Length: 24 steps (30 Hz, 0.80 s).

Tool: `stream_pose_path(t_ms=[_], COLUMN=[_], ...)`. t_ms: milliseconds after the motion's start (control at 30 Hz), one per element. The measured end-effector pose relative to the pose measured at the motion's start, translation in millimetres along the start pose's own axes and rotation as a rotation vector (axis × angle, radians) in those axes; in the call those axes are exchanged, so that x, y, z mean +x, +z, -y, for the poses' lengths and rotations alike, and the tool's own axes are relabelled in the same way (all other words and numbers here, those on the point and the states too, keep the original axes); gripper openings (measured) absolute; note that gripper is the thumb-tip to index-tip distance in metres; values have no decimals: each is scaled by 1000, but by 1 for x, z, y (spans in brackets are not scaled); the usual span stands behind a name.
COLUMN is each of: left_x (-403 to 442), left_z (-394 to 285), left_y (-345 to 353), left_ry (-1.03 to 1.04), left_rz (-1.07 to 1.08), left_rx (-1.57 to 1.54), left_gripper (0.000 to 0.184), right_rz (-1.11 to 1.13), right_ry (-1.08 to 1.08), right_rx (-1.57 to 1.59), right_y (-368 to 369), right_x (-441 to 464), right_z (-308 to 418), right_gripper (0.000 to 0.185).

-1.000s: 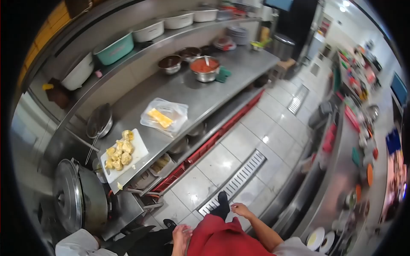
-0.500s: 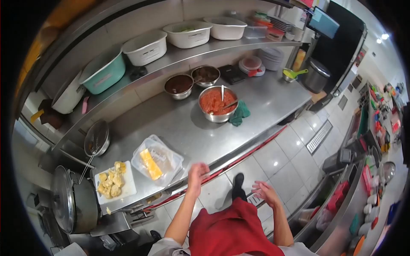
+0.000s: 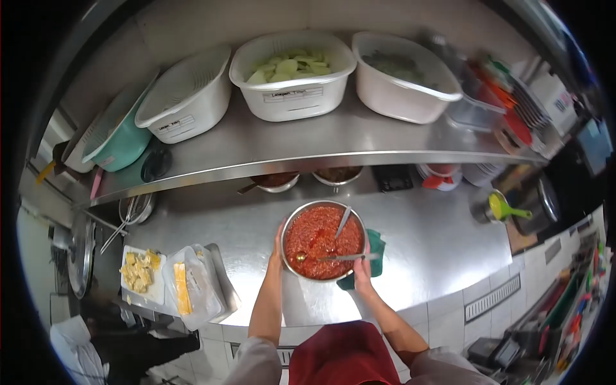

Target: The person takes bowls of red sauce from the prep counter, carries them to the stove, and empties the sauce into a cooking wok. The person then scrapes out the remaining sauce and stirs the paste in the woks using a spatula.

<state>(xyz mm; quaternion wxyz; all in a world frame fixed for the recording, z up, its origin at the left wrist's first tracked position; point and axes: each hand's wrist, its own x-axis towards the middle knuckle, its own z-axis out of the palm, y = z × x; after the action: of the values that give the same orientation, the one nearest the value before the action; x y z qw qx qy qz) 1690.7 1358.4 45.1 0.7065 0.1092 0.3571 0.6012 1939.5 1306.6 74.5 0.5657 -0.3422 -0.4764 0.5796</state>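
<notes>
A steel bowl (image 3: 286, 269) full of chunky red sauce (image 3: 321, 234) stands on the metal counter in front of me. My left hand (image 3: 279, 242) is closed against its left side. My right hand (image 3: 362, 271) grips the rim at the lower right, close to a metal utensil handle (image 3: 351, 257) that juts over the edge. A second metal handle (image 3: 343, 221) leans out of the sauce toward the back. A green cloth (image 3: 375, 253) lies on the counter beside and partly under the bowl's right side.
White tubs (image 3: 292, 102) line the shelf above. Two more steel bowls (image 3: 279, 183) sit beneath it. On the left are a cutting board (image 3: 154, 292) with yellow chunks and a plastic container (image 3: 202, 289) with a yellow block. Another person's sleeve (image 3: 74, 340) shows at lower left.
My hands have gone from hanging apart in front of the apron to holding both sides of the sauce bowl. The view has turned and come closer to the counter.
</notes>
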Motion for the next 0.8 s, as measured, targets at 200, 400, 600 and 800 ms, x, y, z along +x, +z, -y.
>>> stream_pose_path(t_ms=[200, 400, 600, 800], left_x=[-6, -71, -210, -463], left_z=[44, 51, 55, 91], left_y=[-44, -21, -21, -4], left_ry=[220, 182, 272, 600], left_rz=[-84, -135, -249, -529], left_rx=[37, -367, -448, -403], left_gripper=[59, 48, 53, 49], right_rz=[-70, -101, 29, 361], right_ry=[73, 201, 351, 431], right_rx=[176, 267, 381, 372], right_y=[-8, -10, -2, 74], right_x=[20, -5, -88, -232], right_z=[-34, -19, 1, 66], right_gripper=[77, 71, 60, 68])
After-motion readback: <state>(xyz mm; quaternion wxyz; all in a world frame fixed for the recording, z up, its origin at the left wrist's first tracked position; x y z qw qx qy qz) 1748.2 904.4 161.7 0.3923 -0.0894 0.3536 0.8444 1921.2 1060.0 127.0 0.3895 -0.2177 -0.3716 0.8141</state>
